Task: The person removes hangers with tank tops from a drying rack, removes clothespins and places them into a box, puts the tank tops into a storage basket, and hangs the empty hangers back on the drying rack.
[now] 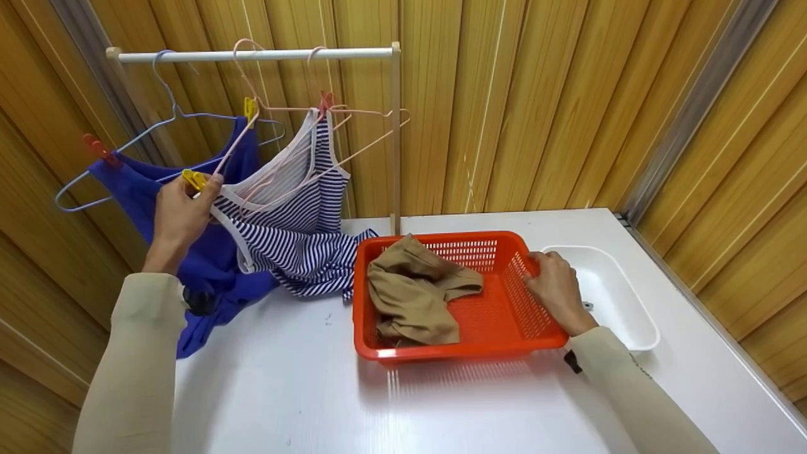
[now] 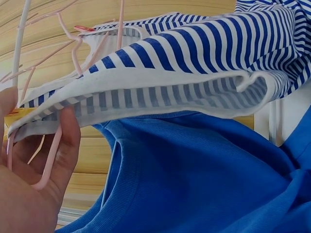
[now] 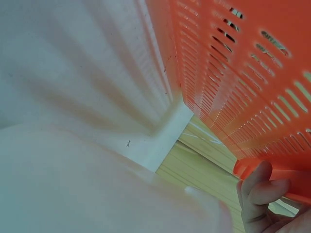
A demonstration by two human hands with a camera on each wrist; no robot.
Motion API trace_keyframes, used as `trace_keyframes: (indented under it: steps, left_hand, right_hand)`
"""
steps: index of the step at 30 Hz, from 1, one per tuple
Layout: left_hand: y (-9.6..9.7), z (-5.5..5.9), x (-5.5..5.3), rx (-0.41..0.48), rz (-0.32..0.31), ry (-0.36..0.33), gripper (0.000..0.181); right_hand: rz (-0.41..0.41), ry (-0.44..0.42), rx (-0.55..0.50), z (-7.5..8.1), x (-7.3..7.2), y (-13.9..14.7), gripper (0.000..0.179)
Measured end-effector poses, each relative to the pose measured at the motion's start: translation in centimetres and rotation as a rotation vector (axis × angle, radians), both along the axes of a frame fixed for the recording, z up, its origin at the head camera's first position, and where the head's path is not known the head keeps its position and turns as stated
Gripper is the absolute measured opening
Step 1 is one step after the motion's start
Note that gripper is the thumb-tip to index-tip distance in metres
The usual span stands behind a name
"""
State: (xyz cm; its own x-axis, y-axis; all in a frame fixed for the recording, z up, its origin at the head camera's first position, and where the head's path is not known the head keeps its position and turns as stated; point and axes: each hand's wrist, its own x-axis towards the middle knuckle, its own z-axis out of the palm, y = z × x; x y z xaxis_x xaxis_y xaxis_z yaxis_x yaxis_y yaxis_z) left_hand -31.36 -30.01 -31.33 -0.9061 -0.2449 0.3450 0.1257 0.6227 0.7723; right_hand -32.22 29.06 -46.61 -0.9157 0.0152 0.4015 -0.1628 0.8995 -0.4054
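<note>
My left hand (image 1: 183, 208) pinches a yellow clothespin (image 1: 194, 180) at the lower end of a pink hanger (image 1: 236, 142). A white-edged shoulder strap of the navy-and-white striped tank top (image 2: 189, 46) lies between its fingers there, and the pink wire runs past them. A red clothespin (image 1: 326, 103) grips the top's other strap on the hanger, which slants from the rail. The top's lower part rests on the table. On the right, my right hand (image 1: 558, 287) grips the rim of a red basket (image 1: 463, 350), fingers curled over it. Inside the basket lies a crumpled brown garment (image 1: 413, 296).
A blue garment (image 1: 135, 195) hangs on a blue hanger (image 1: 165, 88) at the left, with its own clothespins. The hangers share a white rail (image 1: 284, 54). A white basin (image 1: 615, 296) stands right of the basket on the white table (image 1: 277, 391). Wood-patterned walls enclose the table.
</note>
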Motion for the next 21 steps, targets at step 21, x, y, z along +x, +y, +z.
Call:
trace_keyframes:
  steps: [21]
  left_hand:
    - [0.0, 0.4, 1.8, 0.053, 0.102, 0.137, 0.039]
  right_hand:
    - [0.024, 0.055, 0.007, -0.3, 0.0, 0.0, 0.039]
